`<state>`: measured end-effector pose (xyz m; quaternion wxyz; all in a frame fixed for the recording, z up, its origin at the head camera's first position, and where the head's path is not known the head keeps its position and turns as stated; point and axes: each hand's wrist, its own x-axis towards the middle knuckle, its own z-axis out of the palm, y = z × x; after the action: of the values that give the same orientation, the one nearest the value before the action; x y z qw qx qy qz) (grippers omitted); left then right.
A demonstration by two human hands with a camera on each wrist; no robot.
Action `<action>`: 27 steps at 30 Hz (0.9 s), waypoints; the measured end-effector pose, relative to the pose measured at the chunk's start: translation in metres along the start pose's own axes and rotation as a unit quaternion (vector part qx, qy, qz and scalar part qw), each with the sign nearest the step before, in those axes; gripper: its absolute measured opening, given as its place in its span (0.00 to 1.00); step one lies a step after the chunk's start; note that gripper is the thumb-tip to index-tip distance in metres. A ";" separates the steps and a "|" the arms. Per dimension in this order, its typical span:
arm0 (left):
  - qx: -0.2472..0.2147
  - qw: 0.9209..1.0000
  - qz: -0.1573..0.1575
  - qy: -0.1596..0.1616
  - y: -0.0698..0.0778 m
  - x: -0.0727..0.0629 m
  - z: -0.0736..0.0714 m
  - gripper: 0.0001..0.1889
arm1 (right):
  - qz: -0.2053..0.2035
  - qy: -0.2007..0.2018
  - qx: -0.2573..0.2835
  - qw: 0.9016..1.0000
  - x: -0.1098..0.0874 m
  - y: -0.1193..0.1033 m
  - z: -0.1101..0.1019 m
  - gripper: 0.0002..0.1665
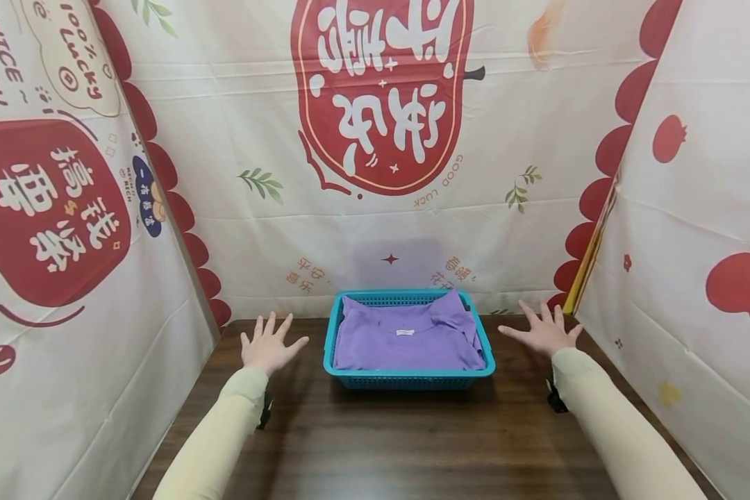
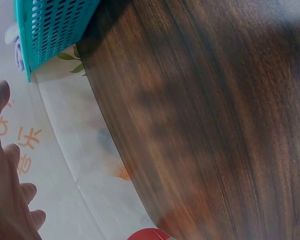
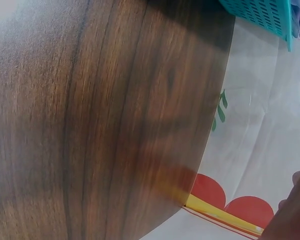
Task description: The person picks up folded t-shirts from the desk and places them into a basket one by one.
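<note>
A teal plastic basket (image 1: 409,375) with perforated sides stands on the table near its back edge. Inside it lies a folded purple garment (image 1: 406,351) with a white label at the neckline; it looks like a shirt. To the left of the basket, my left hand (image 1: 270,347) is held with its fingers spread, touching nothing. My right hand (image 1: 546,333) is spread the same way on the basket's right, apart from it. Each wrist view shows a side of the basket (image 2: 57,30) and only part of the hand at the frame's edge.
The dark wooden table (image 1: 387,444) ends at a printed white cloth (image 1: 225,139) hung behind it. More printed cloth hangs close along the left and right sides. A yellow strip (image 1: 590,264) runs down the back right corner.
</note>
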<state>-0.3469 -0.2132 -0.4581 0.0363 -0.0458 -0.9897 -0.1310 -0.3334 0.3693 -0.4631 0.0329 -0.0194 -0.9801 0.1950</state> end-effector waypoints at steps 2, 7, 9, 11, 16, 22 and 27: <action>0.001 1.000 -0.001 0.001 0.001 0.000 -0.001 0.45 | 0.001 -0.003 0.003 1.000 0.000 -0.001 0.000 0.62; -0.002 1.000 -0.003 0.002 0.001 -0.001 -0.001 0.45 | 0.003 -0.008 0.008 1.000 0.001 -0.004 0.001 0.61; -0.002 1.000 -0.005 0.001 0.000 -0.001 -0.001 0.45 | 0.003 -0.008 0.005 1.000 0.001 -0.003 0.003 0.61; -0.002 1.000 -0.004 0.000 -0.001 -0.001 0.001 0.46 | 0.004 -0.007 0.001 1.000 0.001 -0.003 0.004 0.61; 0.001 1.000 -0.006 -0.005 -0.005 -0.001 0.008 0.47 | 0.000 -0.006 0.001 1.000 -0.002 -0.005 0.007 0.60; -0.005 1.000 -0.007 -0.010 -0.005 -0.007 0.010 0.46 | 0.003 -0.013 0.001 1.000 -0.008 -0.008 0.011 0.60; -0.011 1.000 -0.008 -0.003 -0.004 -0.008 0.004 0.44 | -0.002 -0.004 -0.004 1.000 -0.005 -0.009 0.010 0.60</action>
<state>-0.3395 -0.2164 -0.4634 0.0318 -0.0386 -0.9886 -0.1417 -0.3289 0.3564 -0.4691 0.0296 -0.0166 -0.9810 0.1912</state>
